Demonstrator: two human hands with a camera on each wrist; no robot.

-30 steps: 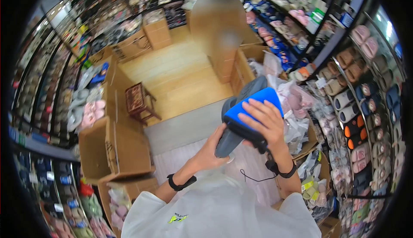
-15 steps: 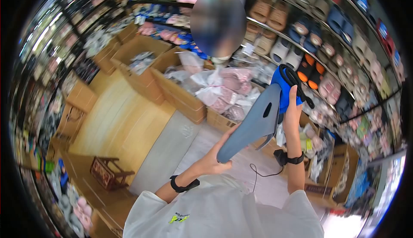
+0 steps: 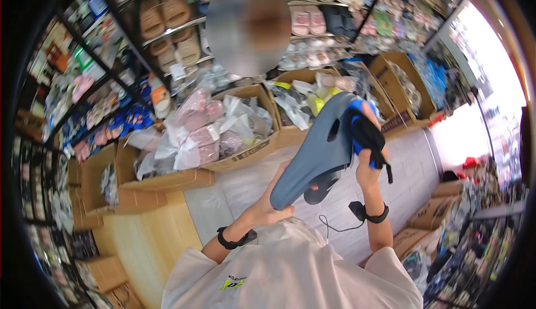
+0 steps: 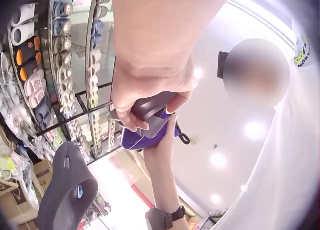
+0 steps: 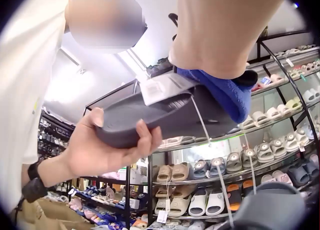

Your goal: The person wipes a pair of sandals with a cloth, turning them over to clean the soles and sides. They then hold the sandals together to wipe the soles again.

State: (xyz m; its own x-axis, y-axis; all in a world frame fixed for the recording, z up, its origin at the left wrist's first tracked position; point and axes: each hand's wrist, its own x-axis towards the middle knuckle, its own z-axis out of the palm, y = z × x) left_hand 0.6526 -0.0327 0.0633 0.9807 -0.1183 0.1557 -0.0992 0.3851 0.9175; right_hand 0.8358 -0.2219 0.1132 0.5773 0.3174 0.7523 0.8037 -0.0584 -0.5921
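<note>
Left hand (image 3: 272,207): my fingers and thumb curl round the rounded end of the grey slipper (image 3: 318,147), gripping it from underneath.
Grey slipper: a smooth, matte moulded slab with a thick edge and a slot cut near its far end. It slants up and away from my left hand toward my right.
Right hand (image 3: 365,166): raised higher than the left, with its fingers closed round the blue slipper (image 3: 357,109) at the grey one's top end.
Blue slipper: bright, with a soft foam look, pressed against the grey slipper. A black strap (image 3: 368,133) crosses it just above my fingers.
Tag (image 5: 167,87): a white printed rectangle lying flat on the grey slipper, between my two hands.
Wristbands (image 3: 234,237): dark bands, one on each wrist, with a thin black cord looping below the right one.
Boxes (image 3: 245,155): open brown cardboard boxes beyond both hands, stuffed with crinkled clear bags of pink slippers (image 3: 195,119).
Racks (image 5: 200,172): wire shelves past the boxes, lined with chunky beige, white, grey and orange slippers in pairs.
Floor (image 3: 145,236): pale wood planks down to the left of my left hand.
</note>
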